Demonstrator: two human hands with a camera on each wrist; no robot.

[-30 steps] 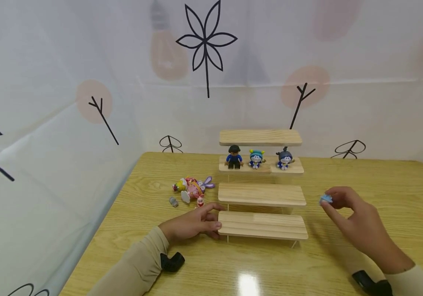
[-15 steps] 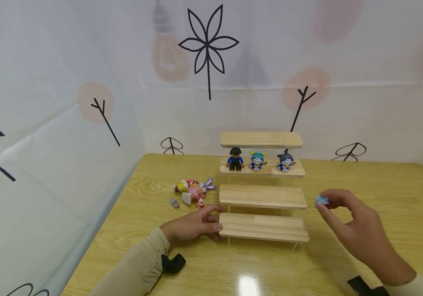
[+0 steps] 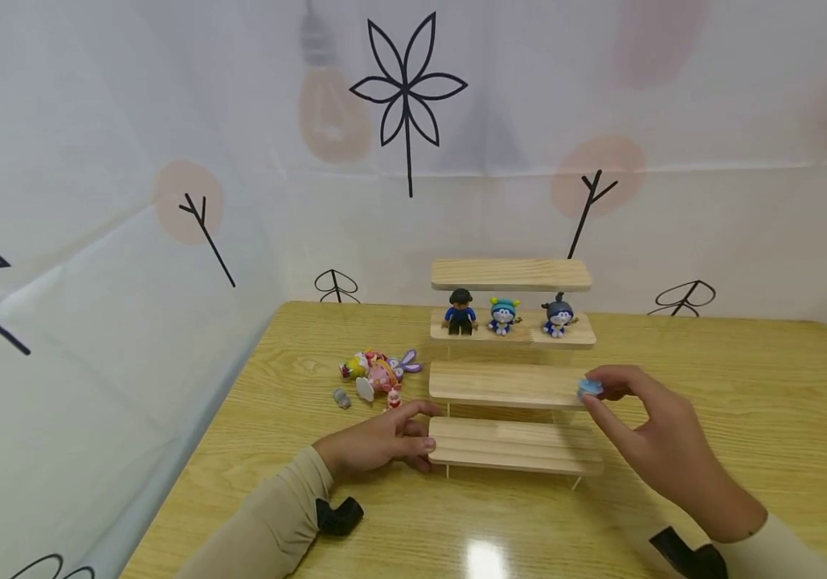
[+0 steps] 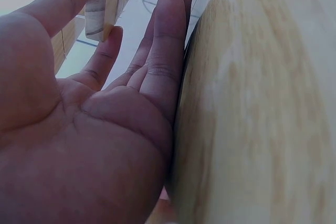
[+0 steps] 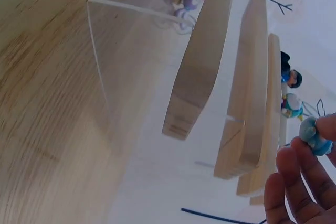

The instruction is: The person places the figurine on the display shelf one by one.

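Observation:
My right hand (image 3: 662, 442) pinches a small light-blue figurine (image 3: 590, 388) between thumb and index finger, over the right end of the second-lowest board (image 3: 507, 383) of a tiered wooden display stand. The right wrist view shows the figurine (image 5: 311, 135) with a rounded top, partly hidden by the thumb. At the stand's left side, my left hand (image 3: 377, 438) holds the end of the lowest board (image 3: 514, 450). In the left wrist view that board's end (image 4: 107, 3) sits between thumb and index finger; the other fingers stretch out low along the tabletop (image 4: 252, 103).
Three figurines stand on the second-highest board: a black-capped one (image 3: 460, 312), a teal-hatted one (image 3: 503, 315) and a dark-haired one (image 3: 558, 315). Several toys, including a pink figure (image 3: 380, 374) and a grey one (image 3: 341, 397), lie left of the stand. Clear panels (image 5: 136, 56) support the boards.
My right hand has moved left with the blue figurine, from beside the stand to over the second-lowest board's right end. The left hand keeps its hold on the lowest board.

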